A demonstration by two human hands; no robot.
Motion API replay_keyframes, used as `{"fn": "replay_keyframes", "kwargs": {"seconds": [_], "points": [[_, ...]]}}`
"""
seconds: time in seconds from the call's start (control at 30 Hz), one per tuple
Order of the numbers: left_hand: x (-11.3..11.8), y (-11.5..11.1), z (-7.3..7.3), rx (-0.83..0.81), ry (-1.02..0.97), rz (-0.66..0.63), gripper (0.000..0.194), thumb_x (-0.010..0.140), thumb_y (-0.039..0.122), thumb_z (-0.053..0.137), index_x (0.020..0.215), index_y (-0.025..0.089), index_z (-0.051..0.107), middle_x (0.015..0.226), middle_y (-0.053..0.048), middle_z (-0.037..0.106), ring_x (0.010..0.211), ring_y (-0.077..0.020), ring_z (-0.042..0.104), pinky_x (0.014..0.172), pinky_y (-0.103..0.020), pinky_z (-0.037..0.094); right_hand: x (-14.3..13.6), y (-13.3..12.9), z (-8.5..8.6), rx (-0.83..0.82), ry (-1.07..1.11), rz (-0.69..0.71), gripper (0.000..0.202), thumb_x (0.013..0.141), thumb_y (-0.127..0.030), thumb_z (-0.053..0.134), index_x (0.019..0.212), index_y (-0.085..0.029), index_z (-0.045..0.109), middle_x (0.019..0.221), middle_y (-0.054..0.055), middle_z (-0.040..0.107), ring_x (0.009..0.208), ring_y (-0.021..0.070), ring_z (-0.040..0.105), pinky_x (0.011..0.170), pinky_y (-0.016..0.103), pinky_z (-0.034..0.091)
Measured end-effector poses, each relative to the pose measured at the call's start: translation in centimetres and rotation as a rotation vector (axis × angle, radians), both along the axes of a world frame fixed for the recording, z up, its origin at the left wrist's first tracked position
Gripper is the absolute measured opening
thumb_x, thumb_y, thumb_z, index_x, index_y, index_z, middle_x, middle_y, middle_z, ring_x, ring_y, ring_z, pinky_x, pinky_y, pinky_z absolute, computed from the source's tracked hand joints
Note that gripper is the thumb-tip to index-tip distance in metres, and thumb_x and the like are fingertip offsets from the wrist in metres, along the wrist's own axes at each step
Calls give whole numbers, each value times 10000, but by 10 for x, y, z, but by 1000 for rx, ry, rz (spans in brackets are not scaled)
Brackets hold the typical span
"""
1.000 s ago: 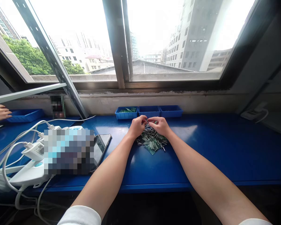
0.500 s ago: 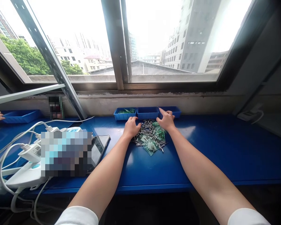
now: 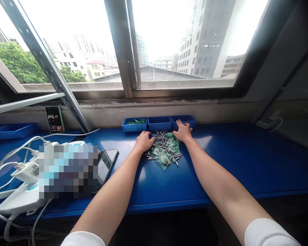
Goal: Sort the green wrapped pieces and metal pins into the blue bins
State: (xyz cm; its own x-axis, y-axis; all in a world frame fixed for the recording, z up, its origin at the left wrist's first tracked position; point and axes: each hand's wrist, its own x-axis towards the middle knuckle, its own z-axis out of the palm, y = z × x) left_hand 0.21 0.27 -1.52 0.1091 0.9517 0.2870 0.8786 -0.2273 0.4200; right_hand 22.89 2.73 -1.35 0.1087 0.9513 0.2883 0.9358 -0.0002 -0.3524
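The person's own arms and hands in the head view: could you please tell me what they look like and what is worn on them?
A white left sleeve and a white right sleeve show at the bottom of the picture. The left forearm and right forearm are bare. The left hand and right hand are ungloved; I see no watch.

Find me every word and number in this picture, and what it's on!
There are none I can read.
White charger: a small printed mark, too tiny to read.
Propped-up phone: marks on its screen, too small.
Pixelated patch: anything there is hidden.
Green pieces, metal pins, blue trays: no readable text.
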Motion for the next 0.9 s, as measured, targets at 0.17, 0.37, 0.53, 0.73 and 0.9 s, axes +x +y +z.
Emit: {"fn": "replay_keyframes", "kwargs": {"seconds": [0.17, 0.37, 0.53, 0.73, 0.9], "points": [[1, 0, 1, -32, 39, -8, 439, 825, 459, 477, 1109, 156, 618, 1196, -114, 583, 1117, -262, 541, 960, -356, 394, -3, 1, -3, -7, 57, -4, 796, 744, -388, 549, 1457, -281, 211, 1557, 32, 85, 1226, 365, 291, 925, 483, 351], [0, 4, -2, -36, 49, -109, 397, 862, 406, 426, 1079, 180, 669, 1263, -99, 589, 1193, -249, 514, 1012, -322, 361, -19, -5, -1, 232, 148, 131, 523, 776, -319, 524, 1282, -188, 510, 1372, 117, 442, 1190, 313, 373, 958, 451, 356], [0, 4, -4, -72, 57, -110, 409, 858, 404, 434, 1127, 196, 660, 1307, -89, 557, 1261, -267, 457, 1030, -336, 350, -37, -14, 0, 171, 117, 449, 180, 770, -258, 532, 844, -191, 683, 885, 60, 655, 923, 210, 540, 856, 327, 419], [-1, 4, -4, -48, 68, -121, 383, 846, 394, 449, 1086, 205, 680, 1225, -88, 620, 1219, -273, 498, 994, -337, 387, -47, -17, -2, 96, 30, 461, 155, 763, -294, 565, 746, -207, 692, 860, 49, 643, 874, 194, 565, 817, 298, 417], [-2, 7, -8, -23, 76, -111, 376, 834, 411, 467, 1062, 211, 688, 1151, -91, 659, 1145, -268, 554, 949, -325, 420, -50, -15, 1, 25, -8, 418, 178, 785, -333, 570, 766, -214, 701, 931, 58, 645, 897, 205, 577, 789, 301, 418]]}}
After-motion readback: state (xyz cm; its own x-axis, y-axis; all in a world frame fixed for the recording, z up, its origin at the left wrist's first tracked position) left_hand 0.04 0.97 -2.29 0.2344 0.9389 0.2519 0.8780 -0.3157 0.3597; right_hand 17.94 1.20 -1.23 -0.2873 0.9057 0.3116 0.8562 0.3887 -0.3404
